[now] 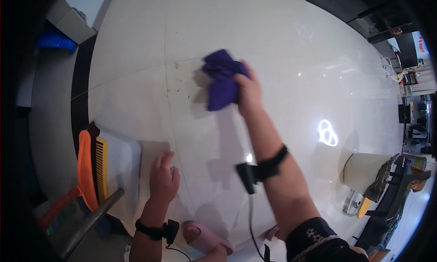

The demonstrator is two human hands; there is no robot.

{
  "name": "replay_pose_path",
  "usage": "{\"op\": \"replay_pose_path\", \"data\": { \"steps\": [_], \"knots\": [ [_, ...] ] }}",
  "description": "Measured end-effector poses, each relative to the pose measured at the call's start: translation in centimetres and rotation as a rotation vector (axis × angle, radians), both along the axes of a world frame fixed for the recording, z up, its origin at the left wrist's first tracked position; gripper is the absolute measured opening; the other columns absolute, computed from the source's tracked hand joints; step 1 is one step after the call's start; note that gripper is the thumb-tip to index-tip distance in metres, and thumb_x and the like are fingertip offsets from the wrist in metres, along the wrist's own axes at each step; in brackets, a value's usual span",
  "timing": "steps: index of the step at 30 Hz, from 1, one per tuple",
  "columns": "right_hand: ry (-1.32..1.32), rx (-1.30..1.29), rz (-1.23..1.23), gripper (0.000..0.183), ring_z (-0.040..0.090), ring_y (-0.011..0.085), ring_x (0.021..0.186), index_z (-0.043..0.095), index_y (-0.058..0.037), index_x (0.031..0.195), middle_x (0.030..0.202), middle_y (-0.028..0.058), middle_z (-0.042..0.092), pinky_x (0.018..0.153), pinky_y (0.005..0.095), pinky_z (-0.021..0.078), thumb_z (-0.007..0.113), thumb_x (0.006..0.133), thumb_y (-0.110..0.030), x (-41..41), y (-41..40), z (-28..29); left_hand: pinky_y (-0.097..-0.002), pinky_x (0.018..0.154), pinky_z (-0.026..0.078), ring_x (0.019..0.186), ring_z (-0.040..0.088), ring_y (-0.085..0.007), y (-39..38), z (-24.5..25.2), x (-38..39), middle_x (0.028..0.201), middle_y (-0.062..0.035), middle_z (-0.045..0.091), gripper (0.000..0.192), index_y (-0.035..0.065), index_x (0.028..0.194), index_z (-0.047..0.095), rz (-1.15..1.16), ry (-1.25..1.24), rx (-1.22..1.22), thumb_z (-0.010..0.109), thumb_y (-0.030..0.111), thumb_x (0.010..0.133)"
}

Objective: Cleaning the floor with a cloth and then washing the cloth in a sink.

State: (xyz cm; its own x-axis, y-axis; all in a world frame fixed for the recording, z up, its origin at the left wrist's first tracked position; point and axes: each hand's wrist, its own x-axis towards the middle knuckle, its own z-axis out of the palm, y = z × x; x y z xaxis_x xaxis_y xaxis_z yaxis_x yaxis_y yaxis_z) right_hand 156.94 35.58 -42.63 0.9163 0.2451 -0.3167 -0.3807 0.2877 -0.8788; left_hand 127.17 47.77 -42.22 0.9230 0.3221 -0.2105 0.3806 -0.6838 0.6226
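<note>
A crumpled purple cloth [223,82] is gripped in my right hand [251,89], which is stretched out over glossy white floor tiles [280,33]. The cloth is slightly blurred and casts a shadow on the tiles. Small brown bits of debris [176,66] lie scattered left of the cloth, near a tile joint. My left hand [164,176] holds nothing; its fingers are loosely bent and point forward, with the thumb apart. Just left of it is a dustpan [123,159] with a broom [87,169] resting at it. Both wrists wear black straps with small cabled devices.
A metal pole [94,224] rises at the lower left. A dark floor strip [80,74], a blue plastic object [56,40] and a cardboard box [73,22] lie further left. At the right stands a pale bin [363,171] with a dark liner. A pink slipper [206,238] is on my foot below.
</note>
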Motion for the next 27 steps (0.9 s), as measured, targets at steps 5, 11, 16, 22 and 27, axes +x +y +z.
{"op": "replay_pose_path", "data": {
  "steps": [5, 11, 16, 22, 27],
  "knots": [
    [-0.055, -0.064, -0.189, 0.061, 0.052, 0.0281, 0.113, 0.033, -0.0049, 0.139, 0.128, 0.0161, 0.048, 0.096, 0.038, 0.0444, 0.047, 0.079, -0.003, 3.8, -21.5, -1.5, -0.0486, 0.105, 0.028, 0.128, 0.032, -0.0392, 0.0, -2.2, 0.7, 0.142, -0.0263, 0.029, 0.073, -0.0065, 0.133, 0.035, -0.015, 0.175, 0.378, 0.07, 0.018, 0.074],
    [-0.016, -0.892, -0.717, 0.06, 0.058, 0.0275, 0.104, 0.043, 0.0011, 0.131, 0.117, 0.0161, 0.057, 0.091, 0.0338, 0.0457, 0.056, 0.073, -0.012, 5.5, -31.2, -7.0, -0.0465, 0.111, 0.02, 0.133, 0.024, -0.0389, -0.8, -2.7, 1.6, 0.149, -0.0264, 0.012, 0.099, -0.0052, 0.141, 0.02, -0.073, 0.4, 0.421, 0.074, 0.04, 0.071],
    [-0.419, -1.27, -0.34, 0.064, 0.055, 0.0322, 0.112, 0.048, -0.0001, 0.129, 0.119, 0.0218, 0.058, 0.096, 0.0361, 0.0409, 0.06, 0.069, -0.019, 16.5, -20.0, -6.7, -0.0502, 0.109, 0.024, 0.128, 0.029, -0.042, -0.6, -3.0, 1.8, 0.142, -0.0323, 0.023, 0.099, -0.0116, 0.135, 0.029, -0.148, 0.298, 0.509, 0.074, 0.046, 0.067],
    [-0.483, -1.457, 0.021, 0.062, 0.045, 0.0291, 0.124, 0.048, -0.0144, 0.132, 0.133, 0.0148, 0.048, 0.102, 0.0378, 0.0374, 0.058, 0.072, -0.022, 21.1, 4.2, -4.6, -0.0519, 0.104, 0.031, 0.123, 0.033, -0.044, -0.3, -2.5, 1.5, 0.138, -0.0349, 0.028, 0.095, -0.0136, 0.131, 0.034, -0.103, 0.215, 0.499, 0.077, 0.036, 0.061],
    [-0.794, -1.278, 0.407, 0.058, 0.045, 0.0272, 0.124, 0.048, -0.017, 0.132, 0.135, 0.0098, 0.047, 0.102, 0.0364, 0.0375, 0.053, 0.074, -0.017, 15.8, 17.7, -4.3, -0.0514, 0.101, 0.038, 0.115, 0.044, -0.0433, -0.1, -3.0, 1.5, 0.122, -0.0345, 0.047, 0.041, -0.0137, 0.114, 0.053, -0.064, 0.112, 0.632, 0.054, 0.007, 0.078]
  ]
}}
